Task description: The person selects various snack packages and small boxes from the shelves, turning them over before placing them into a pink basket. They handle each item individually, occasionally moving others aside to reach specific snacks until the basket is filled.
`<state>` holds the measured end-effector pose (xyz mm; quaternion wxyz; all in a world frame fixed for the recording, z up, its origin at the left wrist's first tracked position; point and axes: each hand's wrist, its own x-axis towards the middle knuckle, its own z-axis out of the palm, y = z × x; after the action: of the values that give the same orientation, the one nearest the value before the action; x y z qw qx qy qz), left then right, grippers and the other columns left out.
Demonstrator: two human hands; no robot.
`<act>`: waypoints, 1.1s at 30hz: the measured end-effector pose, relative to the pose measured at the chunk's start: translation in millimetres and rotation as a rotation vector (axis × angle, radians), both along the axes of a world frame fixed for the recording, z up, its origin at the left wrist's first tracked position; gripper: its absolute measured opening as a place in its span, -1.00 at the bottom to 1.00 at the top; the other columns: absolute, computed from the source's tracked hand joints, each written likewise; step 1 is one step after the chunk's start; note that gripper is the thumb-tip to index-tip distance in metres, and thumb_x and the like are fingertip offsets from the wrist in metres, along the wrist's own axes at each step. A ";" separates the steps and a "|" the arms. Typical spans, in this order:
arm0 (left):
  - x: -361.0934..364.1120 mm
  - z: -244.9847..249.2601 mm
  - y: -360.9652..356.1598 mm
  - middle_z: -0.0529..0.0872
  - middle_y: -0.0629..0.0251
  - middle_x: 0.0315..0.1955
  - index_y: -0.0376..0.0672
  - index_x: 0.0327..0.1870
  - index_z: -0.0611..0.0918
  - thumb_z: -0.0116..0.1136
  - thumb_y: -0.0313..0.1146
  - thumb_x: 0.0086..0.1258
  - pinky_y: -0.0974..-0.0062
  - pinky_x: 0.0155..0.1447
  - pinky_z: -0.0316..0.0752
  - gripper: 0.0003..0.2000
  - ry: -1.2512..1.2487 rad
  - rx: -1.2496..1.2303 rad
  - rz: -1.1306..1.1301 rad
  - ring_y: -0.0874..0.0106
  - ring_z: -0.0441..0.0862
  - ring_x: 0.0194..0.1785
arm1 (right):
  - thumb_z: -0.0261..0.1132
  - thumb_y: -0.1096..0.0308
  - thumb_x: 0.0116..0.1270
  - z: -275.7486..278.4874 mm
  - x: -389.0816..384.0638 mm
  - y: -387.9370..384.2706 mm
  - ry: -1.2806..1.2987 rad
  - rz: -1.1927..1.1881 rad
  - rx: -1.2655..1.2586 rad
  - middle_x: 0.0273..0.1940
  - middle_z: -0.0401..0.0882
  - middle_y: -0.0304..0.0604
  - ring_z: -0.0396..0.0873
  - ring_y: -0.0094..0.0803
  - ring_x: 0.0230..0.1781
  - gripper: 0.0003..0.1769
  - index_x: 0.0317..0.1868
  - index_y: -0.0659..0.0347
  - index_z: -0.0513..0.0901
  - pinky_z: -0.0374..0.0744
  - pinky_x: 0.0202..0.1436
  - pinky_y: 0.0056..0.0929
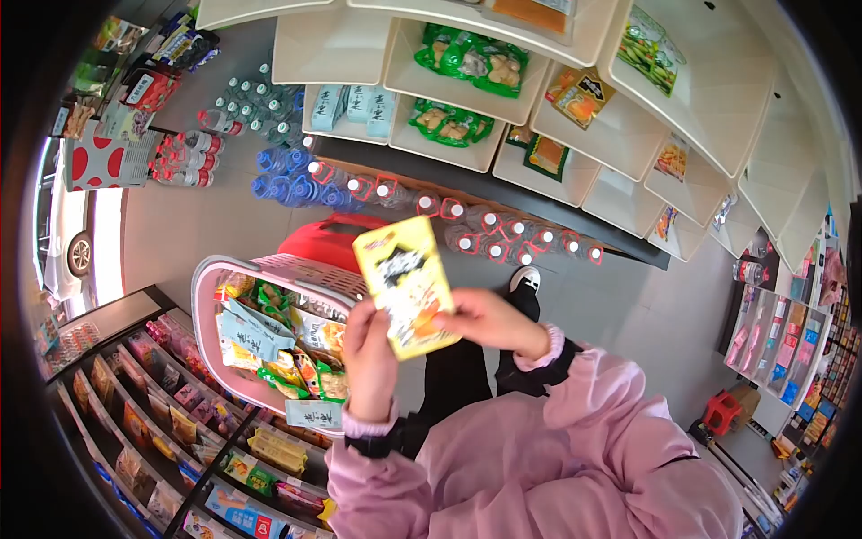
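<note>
A yellow snack packet [406, 278] with black lettering is held up between my two hands, its printed face toward me. My left hand [366, 346] grips the packet's lower left edge, fingers closed on it. On the lower right side, my right hand [485, 319] pinches the same packet, thumb on the front. Just left of my left hand stands a pink shopping basket [205, 310], filled with several packets in green, yellow and pale blue. One pale blue packet [312, 413] lies at the basket's near rim.
White shelf bins [332, 40] with a few packets run across the top. Large water bottles [467, 216] line the floor beneath. Dark snack racks [180, 404] stand at lower left. A red stool [721, 413] is at the right, and a red object [328, 241] sits behind the basket.
</note>
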<state>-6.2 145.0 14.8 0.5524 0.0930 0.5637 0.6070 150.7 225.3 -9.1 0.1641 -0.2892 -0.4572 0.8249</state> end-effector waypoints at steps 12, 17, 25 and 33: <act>151.8 -30.1 222.7 0.54 0.17 -0.31 -0.29 0.12 0.26 -0.01 -0.50 0.21 0.58 -0.39 0.51 -0.58 -0.177 0.116 -0.673 0.45 0.56 -0.44 | 0.10 0.31 0.30 1.3 184.9 147.8 -0.230 -0.464 -0.091 -0.26 0.48 -0.30 0.46 -0.64 -0.32 -0.70 0.00 0.24 0.41 0.47 -0.36 -0.64; 178.2 -55.1 298.0 0.55 0.06 -0.32 -0.38 0.06 0.27 0.00 -0.54 0.20 0.49 -0.46 0.54 -0.61 -0.147 0.088 -0.533 0.32 0.58 -0.48 | 0.08 0.51 0.26 -28.4 198.3 218.0 -0.022 -0.648 -0.143 -0.17 0.46 -0.16 0.49 -0.44 -0.26 -0.71 0.00 0.30 0.39 0.51 -0.18 -0.56; 209.9 -92.3 338.4 0.51 -0.18 -0.22 -0.49 -0.08 0.34 0.09 -0.38 0.13 0.29 -0.16 0.45 -0.59 0.608 0.176 -0.431 -0.01 0.50 -0.16 | 0.04 0.45 0.29 -42.4 182.6 240.3 -0.245 -0.749 0.189 0.06 0.36 0.03 0.38 -0.29 0.08 -0.58 0.13 0.47 0.26 0.34 0.19 -0.44; 171.3 -33.7 187.9 0.52 0.22 -0.18 -0.32 -0.02 0.42 -0.05 -0.61 0.21 0.58 -0.09 0.44 -0.72 0.480 0.320 -0.442 0.48 0.52 -0.20 | 0.06 0.53 0.25 -25.8 150.7 125.2 -0.210 -0.528 0.404 0.00 0.39 -0.17 0.45 -0.48 -0.13 -0.64 0.08 0.28 0.32 0.44 -0.07 -0.55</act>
<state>165.1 332.9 -18.9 0.5006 0.4378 0.5417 0.5141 301.4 350.5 -34.9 0.3779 -0.4427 -0.5349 0.6125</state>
